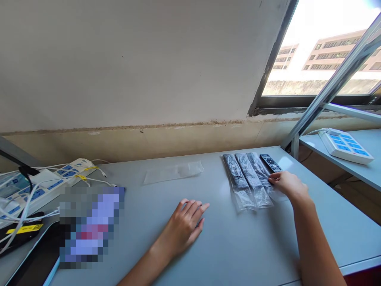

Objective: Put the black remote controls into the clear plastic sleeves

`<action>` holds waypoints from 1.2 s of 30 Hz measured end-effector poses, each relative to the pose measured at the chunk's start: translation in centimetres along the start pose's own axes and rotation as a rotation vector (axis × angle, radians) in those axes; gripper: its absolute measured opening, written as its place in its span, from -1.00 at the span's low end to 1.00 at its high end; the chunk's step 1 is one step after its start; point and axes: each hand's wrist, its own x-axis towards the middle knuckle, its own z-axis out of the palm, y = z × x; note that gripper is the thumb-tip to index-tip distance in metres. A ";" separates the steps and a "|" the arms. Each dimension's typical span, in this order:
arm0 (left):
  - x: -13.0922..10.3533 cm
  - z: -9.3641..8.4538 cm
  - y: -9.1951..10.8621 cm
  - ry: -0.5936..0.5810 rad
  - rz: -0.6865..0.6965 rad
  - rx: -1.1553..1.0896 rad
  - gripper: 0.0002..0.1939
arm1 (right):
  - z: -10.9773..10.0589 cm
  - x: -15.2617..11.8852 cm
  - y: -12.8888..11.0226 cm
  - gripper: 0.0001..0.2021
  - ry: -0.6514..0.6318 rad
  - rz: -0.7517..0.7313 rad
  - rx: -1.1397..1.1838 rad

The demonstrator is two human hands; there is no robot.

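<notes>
Three clear plastic bags with dark contents lie side by side on the table's right part: a left one, a middle one and a right one. A black remote control without a bag lies just right of them. My right hand has its fingers pressed together at the remote's near end, over the edge of the right bag. My left hand rests on the table, fingers apart, holding nothing. Beyond it a flat clear plastic bag lies near the wall.
Power strips with white cables and a pixelated object are at the left, by a dark flat device. A metal post rises at the right; another power strip lies on the neighbouring table.
</notes>
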 end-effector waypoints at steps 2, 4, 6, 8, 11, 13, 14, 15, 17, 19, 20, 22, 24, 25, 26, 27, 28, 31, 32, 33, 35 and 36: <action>0.0 -0.1 -0.2 0.023 -0.016 0.009 -0.68 | -0.4 -0.4 -0.4 -0.88 -0.024 0.026 -0.035; 0.1 -0.2 -0.3 0.042 -0.035 0.026 -0.68 | -0.7 -0.7 -0.9 -0.86 -0.025 0.049 -0.063; 0.1 -0.2 -0.4 0.057 -0.047 0.050 -0.69 | -0.9 -1.0 -1.2 -0.80 0.002 0.064 -0.082; 0.2 -0.2 -0.7 0.078 -0.048 0.078 -0.70 | -0.8 -1.1 -1.5 -0.68 0.043 0.071 -0.095; 0.3 -0.5 -1.8 0.136 -0.066 0.125 -0.72 | -0.4 -1.1 -1.6 -0.57 0.084 0.079 -0.114; 0.3 -0.8 -2.8 0.177 -0.106 0.161 -0.73 | 0.0 -1.0 -1.6 -0.54 0.101 0.086 -0.122; 0.3 -1.0 -3.3 0.192 -0.134 0.180 -0.74 | 0.1 -0.9 -1.6 -0.54 0.114 0.083 -0.123; 0.2 -1.2 -3.7 0.205 -0.159 0.197 -0.75 | 0.2 -0.8 -1.6 -0.54 0.129 0.074 -0.122; 0.2 -1.6 -4.4 0.223 -0.202 0.223 -0.76 | 0.3 -0.7 -1.7 -0.56 0.156 0.022 -0.115; 0.2 -1.8 -4.4 0.227 -0.222 0.224 -0.77 | 0.5 -0.5 -1.9 -0.61 0.157 -0.069 -0.102; 0.2 -1.8 -4.3 0.225 -0.223 0.217 -0.77 | 0.8 -0.4 -2.0 -0.63 0.145 -0.118 -0.097; 0.3 -1.7 -3.7 0.221 -0.204 0.194 -0.76 | 1.4 -0.4 -2.3 -0.67 0.108 -0.198 -0.092; 0.4 -1.4 -3.2 0.219 -0.173 0.171 -0.76 | 2.3 -0.3 -2.5 -0.67 0.076 -0.227 -0.101; 0.4 -1.3 -2.9 0.217 -0.162 0.162 -0.75 | 2.6 -0.4 -2.6 -0.66 0.064 -0.227 -0.110; 0.4 -1.2 -2.8 0.216 -0.154 0.155 -0.75 | 2.9 -0.4 -2.6 -0.65 0.056 -0.220 -0.121; 0.4 -1.1 -2.7 0.215 -0.149 0.149 -0.75 | 3.0 -0.4 -2.6 -0.64 0.052 -0.208 -0.132; 0.4 -1.0 -2.6 0.215 -0.148 0.147 -0.75 | 3.1 -0.5 -2.7 -0.64 0.049 -0.194 -0.142; 0.3 -1.0 -2.6 0.220 -0.145 0.148 -0.75 | 2.9 -0.7 -2.7 -0.63 0.042 -0.157 -0.168; 0.3 -1.0 -2.7 0.221 -0.143 0.148 -0.75 | 2.8 -0.7 -2.7 -0.63 0.039 -0.147 -0.175; 0.3 -1.1 -2.7 0.221 -0.142 0.148 -0.75 | 2.8 -0.8 -2.8 -0.63 0.036 -0.139 -0.181; 0.3 -1.2 -2.6 0.221 -0.139 0.147 -0.75 | 2.6 -0.9 -2.9 -0.63 0.032 -0.129 -0.190; 0.4 -1.2 -2.6 0.222 -0.136 0.146 -0.76 | 2.6 -0.9 -2.9 -0.63 0.031 -0.129 -0.192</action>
